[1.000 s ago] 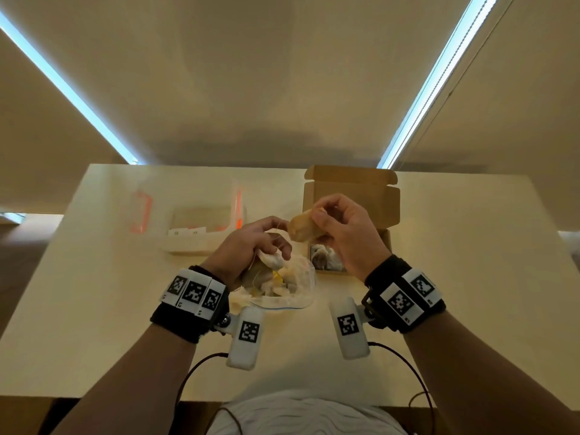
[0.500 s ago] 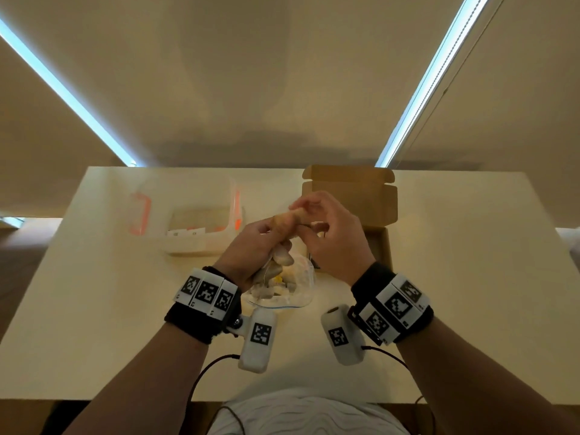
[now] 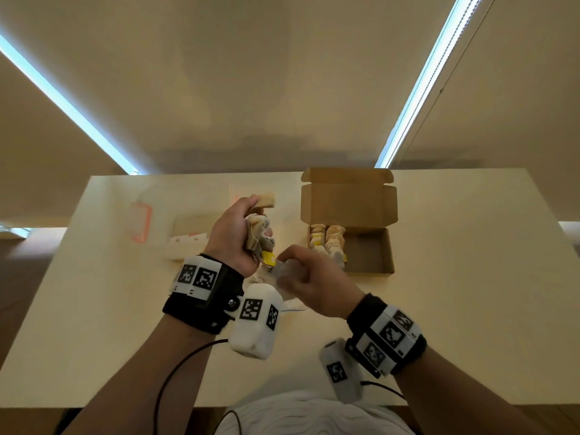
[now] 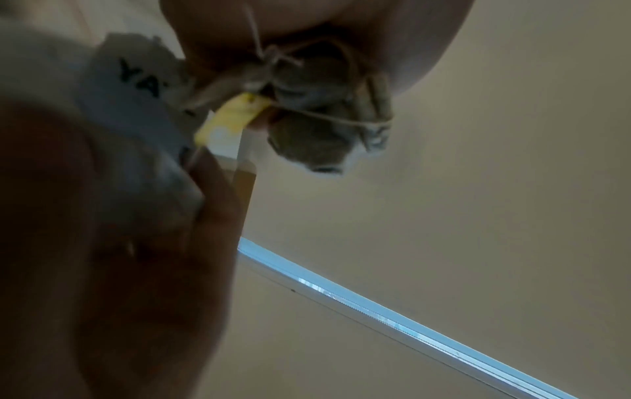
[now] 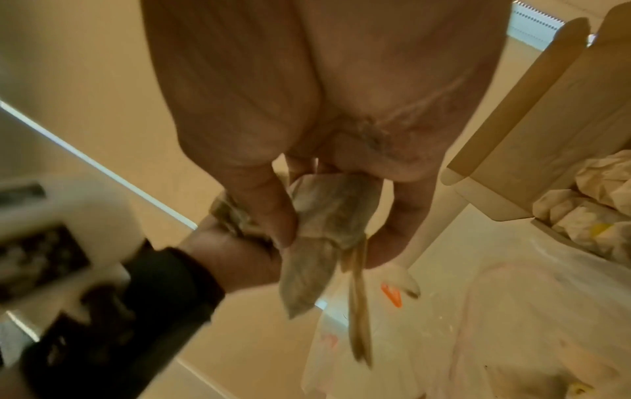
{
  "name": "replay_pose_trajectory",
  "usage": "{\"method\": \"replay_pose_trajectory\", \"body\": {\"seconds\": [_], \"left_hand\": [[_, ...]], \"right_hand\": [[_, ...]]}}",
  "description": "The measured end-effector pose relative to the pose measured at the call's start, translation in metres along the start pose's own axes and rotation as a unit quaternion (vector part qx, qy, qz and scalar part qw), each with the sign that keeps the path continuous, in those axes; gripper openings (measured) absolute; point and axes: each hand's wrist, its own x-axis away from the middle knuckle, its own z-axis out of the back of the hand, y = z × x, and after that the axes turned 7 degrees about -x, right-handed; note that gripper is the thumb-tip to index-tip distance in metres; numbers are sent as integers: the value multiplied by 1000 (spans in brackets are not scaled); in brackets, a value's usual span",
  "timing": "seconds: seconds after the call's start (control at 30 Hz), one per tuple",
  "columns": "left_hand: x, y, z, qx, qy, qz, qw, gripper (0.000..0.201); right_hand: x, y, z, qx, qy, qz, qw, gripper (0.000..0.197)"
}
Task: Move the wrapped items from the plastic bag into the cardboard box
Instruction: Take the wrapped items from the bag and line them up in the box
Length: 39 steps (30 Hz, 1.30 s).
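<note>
At the middle of the head view, the left hand grips a bunch of wrapped items in curled fingers, raised left of the cardboard box. The right hand pinches the plastic bag on the tabletop, nearer the box, whose bare half lies rightward.

My left hand is raised above the table, wrist turned so its back faces me, fingers curled tight round a bundle of wrapped items. My left forearm runs up from the lower left, banded at the wrist by a black strap. My right hand sits lower and nearer me, knuckles up, thumb and fingers pinching the thin plastic bag. The two hands are close together, the right just below the left.
</note>
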Motion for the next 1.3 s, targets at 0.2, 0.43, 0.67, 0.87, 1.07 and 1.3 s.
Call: {"method": "replay_pose_trajectory", "body": {"seconds": [0.2,0.43,0.67,0.87,1.07,1.3], "left_hand": [[-5,-10,15,-35,-54,83,995,34],[-3,-48,18,41,-201,94,974,28],[-8,-65,25,158,-202,121,959,68],[-18,-64,34,97,-220,104,965,32],[-23,-54,45,57,-235,102,965,42],[-33,-51,42,102,-199,45,974,39]], "right_hand": [[-6,-16,16,-92,7,-15,996,16],[-25,-32,15,-94,24,-16,995,16],[-31,-29,16,54,100,-25,993,22],[-33,-33,31,31,116,-36,992,10],[-31,-44,57,-229,58,-98,967,8],[-23,-75,67,-418,-47,-34,907,9]]}}
